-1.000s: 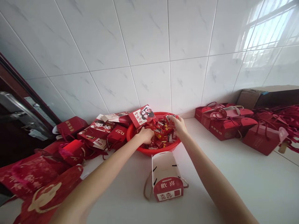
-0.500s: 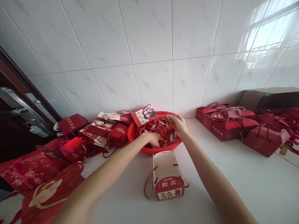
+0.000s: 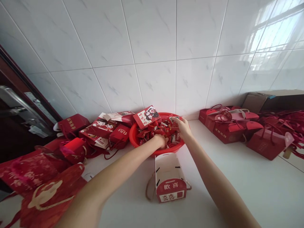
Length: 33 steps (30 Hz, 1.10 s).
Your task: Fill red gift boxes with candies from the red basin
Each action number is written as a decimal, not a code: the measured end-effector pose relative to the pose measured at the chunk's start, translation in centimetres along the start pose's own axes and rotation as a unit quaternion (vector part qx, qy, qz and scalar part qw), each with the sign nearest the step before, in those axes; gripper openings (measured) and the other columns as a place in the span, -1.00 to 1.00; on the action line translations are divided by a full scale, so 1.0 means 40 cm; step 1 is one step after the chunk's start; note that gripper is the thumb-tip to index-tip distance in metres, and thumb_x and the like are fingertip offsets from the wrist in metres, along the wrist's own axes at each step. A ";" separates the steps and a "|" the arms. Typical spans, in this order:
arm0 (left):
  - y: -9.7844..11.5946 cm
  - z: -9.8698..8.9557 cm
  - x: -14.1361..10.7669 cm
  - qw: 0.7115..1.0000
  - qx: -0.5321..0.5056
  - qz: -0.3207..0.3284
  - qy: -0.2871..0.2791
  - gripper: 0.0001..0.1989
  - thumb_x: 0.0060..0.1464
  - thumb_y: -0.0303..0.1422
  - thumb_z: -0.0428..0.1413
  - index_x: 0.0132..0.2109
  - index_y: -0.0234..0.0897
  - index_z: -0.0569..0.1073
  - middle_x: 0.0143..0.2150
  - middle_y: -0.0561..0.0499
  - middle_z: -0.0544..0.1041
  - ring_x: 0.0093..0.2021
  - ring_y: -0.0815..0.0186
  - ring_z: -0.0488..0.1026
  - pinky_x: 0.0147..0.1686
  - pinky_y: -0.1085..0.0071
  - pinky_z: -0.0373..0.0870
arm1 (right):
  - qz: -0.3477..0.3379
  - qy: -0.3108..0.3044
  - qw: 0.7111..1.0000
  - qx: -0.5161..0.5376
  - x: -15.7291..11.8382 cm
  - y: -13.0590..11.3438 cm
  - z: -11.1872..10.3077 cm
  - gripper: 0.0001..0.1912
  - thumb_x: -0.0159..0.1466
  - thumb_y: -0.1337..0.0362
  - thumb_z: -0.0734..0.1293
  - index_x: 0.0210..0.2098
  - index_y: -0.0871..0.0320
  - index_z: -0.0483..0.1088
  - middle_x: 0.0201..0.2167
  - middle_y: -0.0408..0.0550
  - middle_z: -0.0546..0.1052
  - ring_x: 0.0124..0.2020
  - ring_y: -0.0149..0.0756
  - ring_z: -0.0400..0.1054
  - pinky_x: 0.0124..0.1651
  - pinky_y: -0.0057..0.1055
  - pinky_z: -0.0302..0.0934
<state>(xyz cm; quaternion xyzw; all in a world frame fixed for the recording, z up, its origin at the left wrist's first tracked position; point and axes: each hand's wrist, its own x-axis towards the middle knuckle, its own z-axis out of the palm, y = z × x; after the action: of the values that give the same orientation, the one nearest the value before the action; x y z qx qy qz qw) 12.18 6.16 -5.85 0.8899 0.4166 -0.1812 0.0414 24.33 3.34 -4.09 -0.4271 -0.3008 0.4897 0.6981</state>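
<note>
A red plastic basket (image 3: 133,136) against the wall holds several shiny red wrapped packets (image 3: 161,126). Down among these packets is my left hand (image 3: 161,141), its fingers curled and their tips hidden, so what they grip does not show. At the basket's right side my right hand (image 3: 183,127) is closed on a small red packet with a patterned front (image 3: 175,121). An open red and white gift box (image 3: 171,186) with a rope handle stands on the white surface in front of the basket, between my forearms.
A flat red card box (image 3: 147,116) leans on the basket's left rim. Red gift boxes (image 3: 120,136) and bags (image 3: 47,199) crowd the left. More red boxes (image 3: 229,131) stand at the right, before a cardboard box (image 3: 275,95). A door handle (image 3: 14,110) is far left.
My left hand has shifted slightly right among the packets, and its fingers have curled downward. My right hand stays in place with its packet. The gift box has not moved.
</note>
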 end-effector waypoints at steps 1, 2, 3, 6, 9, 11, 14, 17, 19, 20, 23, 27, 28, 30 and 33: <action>0.006 -0.005 -0.008 0.999 0.028 -0.008 -0.020 -0.48 -0.14 -0.42 0.27 0.06 -0.19 0.51 0.02 -0.30 0.60 -0.04 -0.10 0.55 -0.08 0.11 0.46 | 0.000 -0.001 1.000 0.000 -0.001 -0.001 0.001 -0.90 0.01 0.27 0.43 -0.49 0.12 0.43 -0.57 -0.20 0.54 -0.53 -0.31 0.44 -0.49 -0.43 0.36; 0.011 -0.010 -0.017 0.998 0.054 -0.011 -0.039 -0.51 -0.10 -0.43 0.25 0.06 -0.21 0.52 0.05 -0.32 0.58 -0.01 -0.11 0.54 -0.05 0.10 0.45 | 0.000 -0.001 1.000 0.001 -0.002 -0.002 0.001 -0.90 0.01 0.27 0.42 -0.50 0.12 0.42 -0.57 -0.20 0.54 -0.53 -0.32 0.43 -0.48 -0.43 0.36; 0.017 -0.016 -0.025 0.996 0.073 -0.010 -0.052 -0.53 -0.08 -0.45 0.23 0.05 -0.23 0.52 0.08 -0.33 0.56 0.03 -0.11 0.53 -0.03 0.10 0.44 | 0.001 0.000 1.000 0.002 -0.003 -0.003 0.002 -0.91 0.02 0.28 0.42 -0.50 0.12 0.42 -0.58 -0.20 0.54 -0.54 -0.33 0.43 -0.48 -0.43 0.37; 0.026 -0.026 -0.037 0.996 0.071 -0.015 -0.060 -0.54 -0.07 -0.51 0.22 0.04 -0.23 0.53 0.11 -0.31 0.55 0.06 -0.11 0.51 -0.02 0.11 0.44 | 0.004 0.001 1.000 0.003 -0.006 -0.005 0.002 -0.90 0.01 0.29 0.42 -0.50 0.12 0.40 -0.59 -0.21 0.53 -0.56 -0.34 0.41 -0.51 -0.44 0.34; 0.025 -0.023 -0.036 0.996 0.055 -0.027 -0.063 -0.54 -0.07 -0.53 0.22 0.04 -0.26 0.54 0.07 -0.33 0.58 0.00 -0.10 0.54 -0.08 0.15 0.46 | 0.008 -0.006 1.000 0.005 -0.008 -0.006 0.002 -0.88 0.01 0.28 0.43 -0.49 0.11 0.39 -0.59 -0.21 0.52 -0.56 -0.34 0.41 -0.53 -0.45 0.32; 0.023 -0.019 -0.035 0.997 0.053 -0.018 -0.057 -0.57 -0.07 -0.53 0.22 0.01 -0.29 0.55 0.05 -0.34 0.58 -0.01 -0.10 0.55 -0.09 0.16 0.45 | 0.008 -0.008 1.000 0.004 -0.008 -0.006 0.002 -0.87 0.01 0.28 0.43 -0.49 0.11 0.38 -0.59 -0.21 0.52 -0.56 -0.34 0.41 -0.53 -0.45 0.32; 0.021 -0.018 -0.040 0.998 0.049 0.021 -0.037 -0.66 -0.04 -0.53 0.19 -0.07 -0.25 0.56 0.03 -0.28 0.60 -0.02 -0.04 0.55 -0.08 0.20 0.43 | 0.008 -0.008 1.000 0.000 -0.010 -0.006 0.001 -0.87 0.01 0.28 0.43 -0.49 0.12 0.39 -0.59 -0.19 0.53 -0.55 -0.32 0.42 -0.51 -0.43 0.34; 0.014 -0.024 -0.048 0.997 0.041 0.051 -0.030 -0.76 -0.03 -0.54 0.16 -0.17 -0.28 0.57 -0.06 -0.24 0.63 -0.10 0.01 0.57 -0.14 0.25 0.43 | 0.009 -0.012 1.000 0.002 -0.012 -0.008 0.002 -0.87 0.00 0.29 0.44 -0.50 0.12 0.38 -0.59 -0.17 0.54 -0.53 -0.31 0.43 -0.52 -0.44 0.34; -0.002 -0.029 -0.053 0.998 -0.011 0.053 -0.033 -0.79 -0.06 -0.49 0.17 -0.21 -0.28 0.56 -0.15 -0.18 0.64 -0.20 0.04 0.57 -0.25 0.29 0.42 | 0.007 -0.012 1.000 0.004 -0.013 -0.009 0.003 -0.87 0.00 0.28 0.43 -0.51 0.12 0.38 -0.59 -0.18 0.54 -0.53 -0.32 0.44 -0.52 -0.46 0.33; -0.015 -0.032 -0.055 0.996 -0.058 0.055 -0.027 -0.80 -0.08 -0.47 0.19 -0.22 -0.27 0.55 -0.20 -0.13 0.64 -0.24 0.07 0.56 -0.29 0.31 0.41 | 0.005 -0.011 1.000 0.006 -0.013 -0.009 0.003 -0.87 0.00 0.28 0.43 -0.51 0.12 0.38 -0.60 -0.19 0.53 -0.54 -0.33 0.43 -0.52 -0.46 0.33; -0.067 -0.033 -0.059 0.965 -0.254 0.063 0.029 -0.77 -0.15 -0.46 0.19 -0.24 -0.26 0.53 -0.28 0.01 0.60 -0.25 0.17 0.53 -0.29 0.38 0.40 | 0.002 -0.005 1.000 0.010 -0.011 -0.007 0.003 -0.87 -0.01 0.27 0.43 -0.50 0.13 0.39 -0.61 -0.20 0.53 -0.55 -0.33 0.43 -0.53 -0.47 0.33; -0.131 -0.026 -0.071 0.835 -0.531 0.045 0.135 -0.67 -0.24 -0.47 0.23 -0.20 -0.26 0.54 -0.24 0.06 0.59 -0.14 0.22 0.52 -0.11 0.37 0.43 | 0.001 -0.009 1.000 0.012 -0.007 -0.005 0.002 -0.87 0.00 0.27 0.43 -0.49 0.14 0.41 -0.60 -0.19 0.54 -0.56 -0.34 0.42 -0.54 -0.47 0.31; -0.142 -0.024 -0.076 0.797 -0.585 0.040 0.146 -0.64 -0.26 -0.47 0.25 -0.18 -0.26 0.54 -0.24 0.06 0.59 -0.15 0.23 0.52 -0.09 0.36 0.44 | 0.002 -0.008 1.000 0.010 -0.006 -0.005 0.002 -0.88 0.00 0.27 0.43 -0.49 0.14 0.41 -0.60 -0.19 0.54 -0.56 -0.35 0.42 -0.54 -0.47 0.32; -0.155 -0.022 -0.088 0.735 -0.660 0.042 0.147 -0.56 -0.28 -0.48 0.28 -0.13 -0.27 0.55 -0.24 0.04 0.60 -0.18 0.24 0.53 -0.10 0.34 0.46 | 0.006 -0.004 1.000 0.006 -0.005 -0.006 0.002 -0.89 0.00 0.28 0.44 -0.50 0.14 0.42 -0.60 -0.19 0.54 -0.55 -0.35 0.43 -0.52 -0.48 0.33; -0.163 -0.023 -0.101 0.690 -0.707 0.044 0.149 -0.46 -0.29 -0.51 0.32 -0.04 -0.25 0.54 -0.21 0.03 0.61 -0.20 0.27 0.55 -0.17 0.38 0.49 | 0.012 0.003 1.000 0.005 -0.005 -0.007 0.003 -0.88 -0.01 0.29 0.45 -0.52 0.13 0.41 -0.60 -0.20 0.54 -0.53 -0.34 0.44 -0.50 -0.47 0.35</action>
<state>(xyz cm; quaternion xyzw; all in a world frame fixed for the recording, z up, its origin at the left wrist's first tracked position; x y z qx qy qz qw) 5.14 7.67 -3.06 0.6304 0.3823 0.3040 0.6033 24.31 3.15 -3.78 -0.4288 -0.2907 0.4983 0.6952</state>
